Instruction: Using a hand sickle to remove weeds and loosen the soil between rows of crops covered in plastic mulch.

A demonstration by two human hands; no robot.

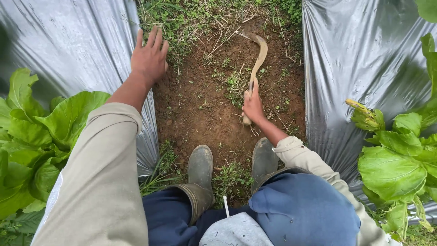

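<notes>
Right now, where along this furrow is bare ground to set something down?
Bare soil lies between the left plastic sheet and the right hand gripping the sickle. It is crowded ahead, where weeds meet the left hand, and near the boots.

Your right hand (253, 104) is wrapped around the wooden handle of a curved sickle (257, 59), whose blade arcs beyond your fingers over the bare soil (200, 109). Your left hand (149, 57) is spread, fingertips at the weeds (191, 18) beside the silver plastic mulch (68, 41).
</notes>
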